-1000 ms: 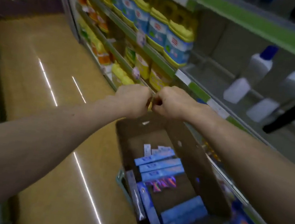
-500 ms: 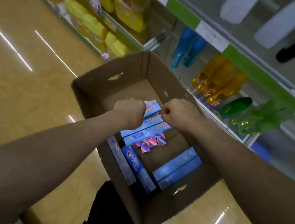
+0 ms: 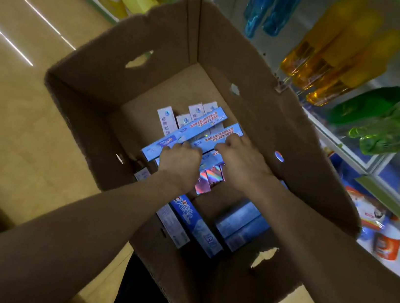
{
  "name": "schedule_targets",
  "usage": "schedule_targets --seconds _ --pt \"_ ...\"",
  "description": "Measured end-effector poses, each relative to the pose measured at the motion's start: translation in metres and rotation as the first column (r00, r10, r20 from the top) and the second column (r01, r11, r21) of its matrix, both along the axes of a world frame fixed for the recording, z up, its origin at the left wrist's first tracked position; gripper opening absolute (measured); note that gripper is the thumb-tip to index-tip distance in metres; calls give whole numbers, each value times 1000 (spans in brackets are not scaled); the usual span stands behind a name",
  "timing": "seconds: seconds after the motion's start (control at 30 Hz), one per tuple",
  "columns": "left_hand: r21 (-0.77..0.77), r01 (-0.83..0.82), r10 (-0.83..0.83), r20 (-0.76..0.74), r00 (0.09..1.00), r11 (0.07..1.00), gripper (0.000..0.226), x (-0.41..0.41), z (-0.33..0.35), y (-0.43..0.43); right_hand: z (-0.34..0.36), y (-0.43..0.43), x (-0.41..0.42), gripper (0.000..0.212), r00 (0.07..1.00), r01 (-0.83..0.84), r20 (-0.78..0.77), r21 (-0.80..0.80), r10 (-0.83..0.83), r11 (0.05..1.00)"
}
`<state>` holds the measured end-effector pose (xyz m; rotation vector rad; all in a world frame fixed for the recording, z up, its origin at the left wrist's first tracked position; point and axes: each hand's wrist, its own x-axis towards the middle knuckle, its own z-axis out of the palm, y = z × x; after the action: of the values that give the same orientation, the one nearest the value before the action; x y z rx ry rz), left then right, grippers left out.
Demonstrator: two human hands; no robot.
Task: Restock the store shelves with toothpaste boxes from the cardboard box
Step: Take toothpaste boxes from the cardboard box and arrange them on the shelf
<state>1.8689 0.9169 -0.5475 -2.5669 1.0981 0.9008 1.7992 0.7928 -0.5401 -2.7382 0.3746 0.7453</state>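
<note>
Left hand (image 3: 179,164) and right hand (image 3: 241,166) fingertips hidden among toothpaste boxes (image 3: 191,130), shelf bottles (image 3: 335,57) blurred and cropped

- Blue toothpaste box (image 3: 196,228), six o'clock in the cardboard box (image 3: 93,100): white lettering starting "Cre", rest blurred.
- Long blue toothpaste boxes (image 3: 191,129), centre: red Chinese print, unreadable.
- White boxes (image 3: 166,121), twelve o'clock: blurred Chinese characters.

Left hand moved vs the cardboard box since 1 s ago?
Yes. The left hand has gone from the far rim of the cardboard box down inside it, and now grips a blue toothpaste box.
</note>
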Motion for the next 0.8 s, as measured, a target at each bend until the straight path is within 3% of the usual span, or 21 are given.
schedule_targets --seconds 0.23,0.37,0.53,0.8 --pt "-52 71 -64 124 990 996 31 -4 -15 -6 -14 -3 6 39 996 -87 -25 -84 85 993" --pt "-93 126 -111 147 983 988 29 -10 -21 -5 -23 4 4 41 990 -133 10 -240 139 962" --pt "-100 66 -44 212 976 993 42 -15 -24 -3 -25 6 8 32 987 -139 29 -319 156 937" --pt "-83 -58 67 115 991 995 49 -6 1 0 12 0 14 31 975 -200 35 -300 221 933"
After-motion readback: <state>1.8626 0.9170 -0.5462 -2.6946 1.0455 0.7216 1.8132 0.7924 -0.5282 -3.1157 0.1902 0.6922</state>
